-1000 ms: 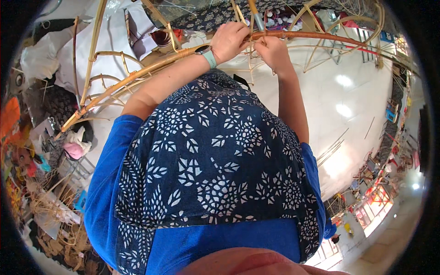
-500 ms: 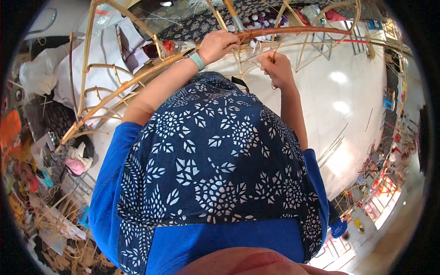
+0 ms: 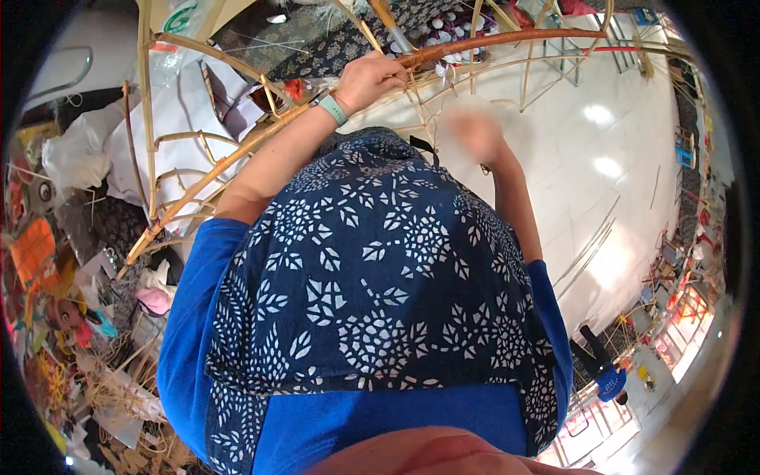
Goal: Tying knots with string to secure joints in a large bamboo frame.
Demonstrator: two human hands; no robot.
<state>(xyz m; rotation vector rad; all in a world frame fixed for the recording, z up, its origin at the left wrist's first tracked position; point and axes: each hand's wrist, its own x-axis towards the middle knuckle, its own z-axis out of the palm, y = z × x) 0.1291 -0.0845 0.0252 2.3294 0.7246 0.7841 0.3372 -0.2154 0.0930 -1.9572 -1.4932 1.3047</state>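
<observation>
A long brown bamboo pole [image 3: 507, 37], part of a frame of thinner bent strips [image 3: 170, 136], runs across in front of me from lower left to upper right. My left hand [image 3: 368, 81] is wrapped around the pole near its middle, palm down. A small white strip [image 3: 445, 74] hangs at the joint just right of that hand. My right hand [image 3: 473, 131] is raised a short way right of the joint and nearer me. Its fingers are smeared, so their grip and anything in them cannot be made out.
White sheets and clear plastic [image 3: 83, 154] lie at the left. Orange scraps [image 3: 33, 253], a pink bundle [image 3: 154, 299] and loose fibres clutter the lower left. Several thin sticks [image 3: 586, 252] lie on the pale floor [image 3: 570, 174] at right. A person in blue [image 3: 609, 380] is far off at lower right.
My right hand has moved slightly down toward me and is now blurred. My left hand keeps its hold on the pole. The view has shifted a little.
</observation>
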